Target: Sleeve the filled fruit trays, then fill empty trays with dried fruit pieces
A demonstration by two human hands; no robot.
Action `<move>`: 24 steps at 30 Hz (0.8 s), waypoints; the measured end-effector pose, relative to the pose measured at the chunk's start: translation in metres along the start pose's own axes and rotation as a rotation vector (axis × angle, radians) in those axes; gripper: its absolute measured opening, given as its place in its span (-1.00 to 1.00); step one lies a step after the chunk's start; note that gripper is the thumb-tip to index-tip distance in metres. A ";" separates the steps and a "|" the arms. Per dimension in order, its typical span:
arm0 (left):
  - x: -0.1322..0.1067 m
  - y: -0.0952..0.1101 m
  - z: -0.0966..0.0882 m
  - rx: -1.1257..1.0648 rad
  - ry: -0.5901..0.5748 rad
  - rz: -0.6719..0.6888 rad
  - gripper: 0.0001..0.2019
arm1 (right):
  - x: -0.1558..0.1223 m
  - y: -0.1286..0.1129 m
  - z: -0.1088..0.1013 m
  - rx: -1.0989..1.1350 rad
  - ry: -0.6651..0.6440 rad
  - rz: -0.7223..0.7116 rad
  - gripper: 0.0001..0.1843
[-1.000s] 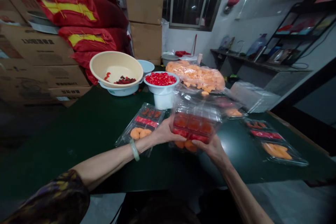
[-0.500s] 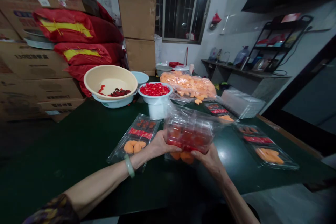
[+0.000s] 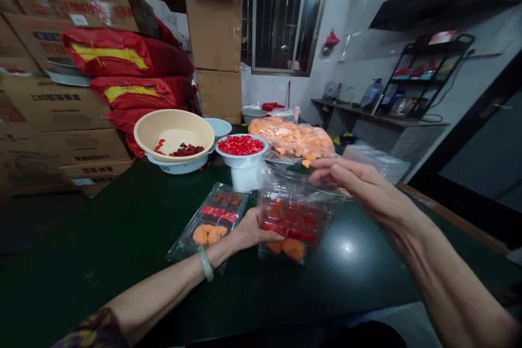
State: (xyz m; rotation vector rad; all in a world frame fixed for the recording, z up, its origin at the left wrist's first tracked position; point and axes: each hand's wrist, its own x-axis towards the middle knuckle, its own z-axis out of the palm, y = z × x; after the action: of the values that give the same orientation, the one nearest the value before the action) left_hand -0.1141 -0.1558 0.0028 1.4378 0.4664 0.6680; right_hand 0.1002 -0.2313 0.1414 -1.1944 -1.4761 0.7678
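My left hand (image 3: 253, 231), a green bangle on its wrist, grips the near left side of a stack of clear plastic trays (image 3: 296, 217) filled with dark red, bright red and orange sweets. The stack rests on the dark green table (image 3: 122, 239). My right hand (image 3: 359, 182) hovers above the stack's far right corner, fingers stretched out and together, holding nothing. Another filled clear tray (image 3: 212, 217) lies flat just left of my left hand.
A cream basin (image 3: 173, 133) with some dark and red sweets, a white bowl of red sweets (image 3: 241, 148) and a bag of orange pieces (image 3: 291, 138) stand behind. Empty clear trays (image 3: 379, 160) sit at right. Red sacks (image 3: 130, 70) and cardboard boxes (image 3: 53, 103) line the left.
My right hand let go of the stack's near right side and rose above its far corner. The left hand stays on the stack, which has come down onto the table.
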 end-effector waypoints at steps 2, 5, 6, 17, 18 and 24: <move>-0.001 0.002 0.001 -0.010 0.005 0.004 -0.47 | 0.005 -0.004 -0.004 0.082 -0.090 0.083 -0.51; -0.001 0.004 0.001 -0.004 0.004 0.020 -0.51 | 0.012 -0.005 -0.009 0.055 -0.174 0.155 -0.58; -0.001 0.004 0.001 0.001 -0.001 0.028 -0.52 | 0.015 -0.007 -0.010 0.016 -0.202 0.174 -0.59; 0.000 0.004 0.000 0.035 -0.043 0.052 -0.45 | 0.027 -0.038 -0.020 -0.626 -0.500 0.038 -0.39; 0.000 0.005 0.000 0.046 -0.037 0.047 -0.46 | 0.028 -0.040 -0.019 -0.679 -0.519 0.011 -0.38; -0.003 0.008 0.002 0.109 -0.030 0.093 -0.50 | 0.032 -0.050 -0.005 -0.867 -0.584 -0.053 -0.33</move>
State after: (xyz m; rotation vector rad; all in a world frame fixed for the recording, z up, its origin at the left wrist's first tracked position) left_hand -0.1160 -0.1590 0.0103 1.5782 0.4202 0.7029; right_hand 0.0919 -0.2159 0.1982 -1.6201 -2.4616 0.4440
